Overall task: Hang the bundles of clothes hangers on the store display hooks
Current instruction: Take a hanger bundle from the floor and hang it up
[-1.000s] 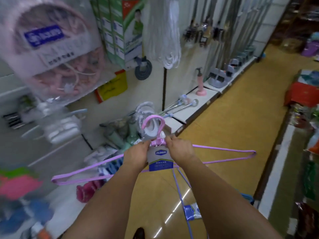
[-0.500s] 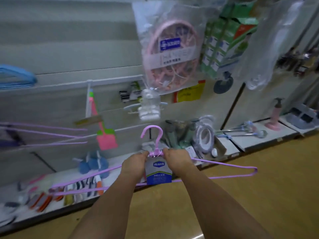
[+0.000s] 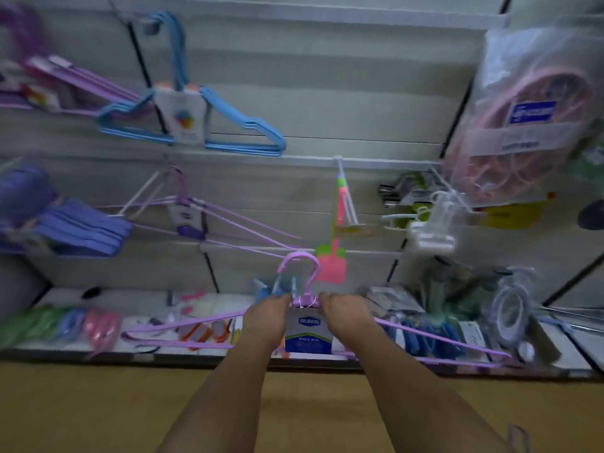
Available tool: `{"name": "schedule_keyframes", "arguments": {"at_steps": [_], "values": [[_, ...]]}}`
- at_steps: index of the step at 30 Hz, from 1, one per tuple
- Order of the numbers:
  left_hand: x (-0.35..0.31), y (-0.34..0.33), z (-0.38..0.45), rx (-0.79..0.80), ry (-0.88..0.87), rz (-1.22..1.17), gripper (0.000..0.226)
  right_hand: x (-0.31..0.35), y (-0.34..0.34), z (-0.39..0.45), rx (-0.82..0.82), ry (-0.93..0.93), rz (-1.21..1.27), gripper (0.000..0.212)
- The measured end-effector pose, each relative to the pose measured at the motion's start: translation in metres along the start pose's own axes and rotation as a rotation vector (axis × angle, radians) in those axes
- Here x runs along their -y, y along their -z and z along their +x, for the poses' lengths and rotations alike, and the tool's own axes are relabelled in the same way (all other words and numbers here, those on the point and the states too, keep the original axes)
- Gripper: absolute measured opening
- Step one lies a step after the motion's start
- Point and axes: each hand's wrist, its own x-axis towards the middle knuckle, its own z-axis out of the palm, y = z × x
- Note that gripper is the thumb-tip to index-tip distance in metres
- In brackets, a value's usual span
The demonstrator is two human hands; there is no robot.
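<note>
1. Item location: the purple hanger bundle (image 3: pixel 302 300) is held out in front of the person, above the floor and level with the bottom shelf (image 3: pixel 228 304) of the wall display. Its hooks point up and its shoulders spread wide to both sides.

2. Grip state: the left hand (image 3: pixel 266 317) and the right hand (image 3: pixel 346 313) each grip the bundle at the neck, one on either side of the tie, just above the paper label (image 3: pixel 308 335). Fingers curl round the wire; both hands are closed on the bundle.

3. Handling judgement:
   - Weight: probably light — thin coated wire, several pieces tied together.
   - Stiffness: the neck looks rigid; the long arms are likely springy and may sway or catch on neighbouring stock.
   - Surface: the coating appears smooth, so a loose pinch could slip.
   - Label: paper sleeve, likely to crease or tear; do not lift by it.

4. Recommended hold: keep hold at the neck, below the hooks — this leaves the hook openings free to pass over a peg.

5. Reference: a similar purple bundle (image 3: pixel 184 204) and a blue bundle (image 3: pixel 183 116) already hang from pegs on the panel above.
</note>
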Motion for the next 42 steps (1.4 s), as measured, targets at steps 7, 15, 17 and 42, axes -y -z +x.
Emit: {"name": "schedule_keyframes", "arguments": {"at_steps": [7, 15, 17, 42], "values": [[0.087, 0.012, -0.007, -0.024, 0.206, 0.062, 0.041, 0.083, 0.014, 0.053, 0.042, 0.153, -0.044, 0.028], [0.162, 0.044, -0.013, -0.086, 0.365, 0.082, 0.036, 0.14, 0.044, 0.116, 0.007, 0.317, -0.061, 0.03], [0.181, 0.056, -0.014, -0.114, 0.418, 0.067, 0.037, 0.153, 0.054, 0.133, -0.015, 0.347, -0.05, 0.029], [0.374, 0.086, 0.068, -0.05, 0.155, -0.025, 0.023, 0.289, 0.066, 0.241, 0.09, 0.062, -0.055, 0.031]]}}
